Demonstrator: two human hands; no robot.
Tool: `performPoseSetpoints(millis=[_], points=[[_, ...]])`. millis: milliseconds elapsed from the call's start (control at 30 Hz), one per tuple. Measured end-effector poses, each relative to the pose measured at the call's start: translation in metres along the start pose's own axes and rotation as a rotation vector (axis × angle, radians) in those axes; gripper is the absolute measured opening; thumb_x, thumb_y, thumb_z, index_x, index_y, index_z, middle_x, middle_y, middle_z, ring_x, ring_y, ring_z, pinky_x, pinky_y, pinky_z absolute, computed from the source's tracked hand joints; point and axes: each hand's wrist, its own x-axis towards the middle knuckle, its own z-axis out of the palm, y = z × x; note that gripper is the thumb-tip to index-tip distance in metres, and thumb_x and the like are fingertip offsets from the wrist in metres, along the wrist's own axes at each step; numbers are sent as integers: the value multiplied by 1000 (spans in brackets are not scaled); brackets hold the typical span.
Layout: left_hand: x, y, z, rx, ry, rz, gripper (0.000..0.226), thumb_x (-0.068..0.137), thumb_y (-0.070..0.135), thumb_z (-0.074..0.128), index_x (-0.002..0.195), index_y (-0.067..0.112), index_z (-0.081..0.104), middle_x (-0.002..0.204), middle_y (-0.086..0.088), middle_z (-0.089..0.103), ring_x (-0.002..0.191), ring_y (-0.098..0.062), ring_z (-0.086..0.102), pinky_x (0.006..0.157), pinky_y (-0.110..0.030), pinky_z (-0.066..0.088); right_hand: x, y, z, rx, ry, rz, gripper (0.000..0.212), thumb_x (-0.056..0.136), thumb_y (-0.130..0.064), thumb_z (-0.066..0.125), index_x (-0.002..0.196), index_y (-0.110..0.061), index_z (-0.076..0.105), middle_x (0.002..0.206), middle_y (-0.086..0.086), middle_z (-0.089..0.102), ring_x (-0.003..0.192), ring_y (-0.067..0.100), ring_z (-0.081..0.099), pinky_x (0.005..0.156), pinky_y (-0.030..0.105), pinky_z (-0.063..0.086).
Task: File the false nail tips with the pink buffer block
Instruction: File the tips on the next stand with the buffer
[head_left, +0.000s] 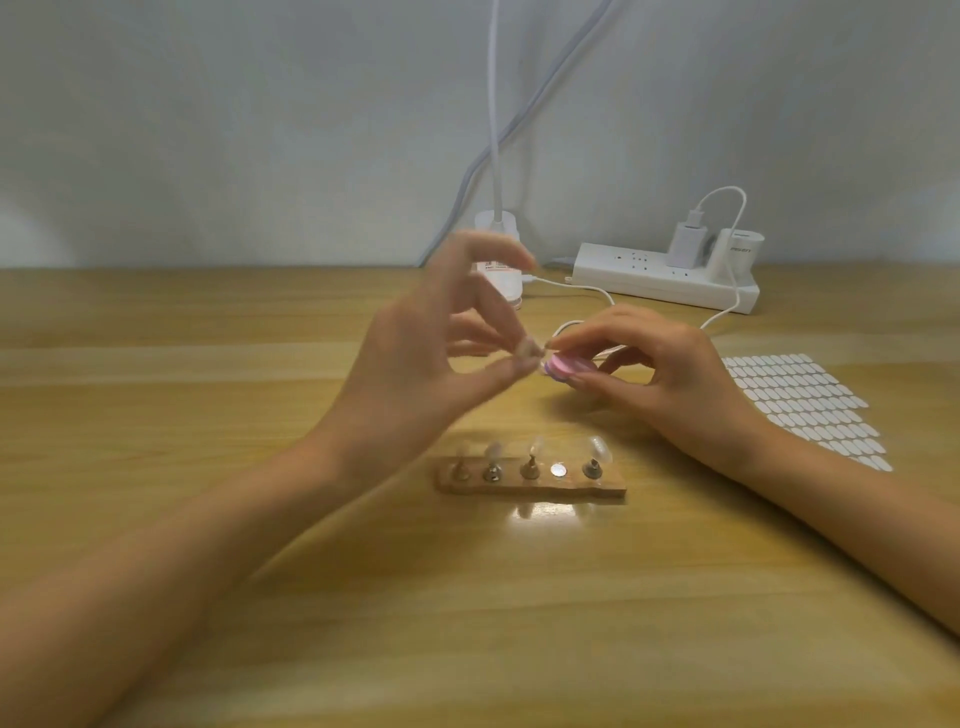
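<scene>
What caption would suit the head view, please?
Left hand pinches pale false nail tip beside right hand's round pink buffer block.

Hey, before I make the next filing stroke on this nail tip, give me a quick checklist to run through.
1. Left hand pinches the small clear false nail tip: ok.
2. Right hand grips the flat pink buffer block: ok.
3. Buffer block against the tip's edge: cannot tell, blurred.
4. Long wooden nail holder flat on the light wooden table, four other clear nail tips standing: ok.
5. Bare silver disc slot free to take this tip: ok.
</scene>
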Motion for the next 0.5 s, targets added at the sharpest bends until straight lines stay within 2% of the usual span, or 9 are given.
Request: performPoseSetpoints(millis=[67,133,233,300,400,500], points=[[6,-13,-2,-68,11,-153,51,83,1,80,124,14,53,86,-3,73,82,-15,75,82,-27,59,1,0,1,-5,-13,-12,18,88,-21,71,102,-11,76,100,3,72,96,20,66,79,40,57],[7,-26,1,-64,-11,-234,51,81,0,81,123,14,55,85,-4,76,83,-15,74,79,-33,56,3,-1,1,-1,-14,-13,18,88,-20,72,102,-9,76,100,5,71,95,21,67,79,41,57],[7,-40,3,-34,-37,-274,53,77,3,84,121,16,57,79,-1,77,80,-10,71,78,-36,54,5,-4,6,30,-4,-36,15,89,-16,72,101,-8,75,98,2,72,96,23,66,78,42,57],[7,-44,3,-63,-54,-273,56,75,2,86,121,16,57,78,-2,77,79,-12,74,82,-36,60,7,-7,13,32,-4,-99,15,90,-15,71,102,-6,75,97,2,72,96,23,66,76,40,58],[5,-45,5,-80,-87,-247,57,74,3,86,121,14,56,77,-2,77,79,-15,76,82,-30,61,7,-8,20,12,-18,-176,16,91,-14,69,102,-3,74,99,6,71,95,22,66,76,39,58],[6,-44,5,-78,-96,-260,58,74,0,86,121,14,55,76,-4,77,80,-17,76,86,-30,60,8,-5,18,25,-10,-147,13,90,-10,70,101,-4,74,99,4,72,97,21,66,77,40,58]])
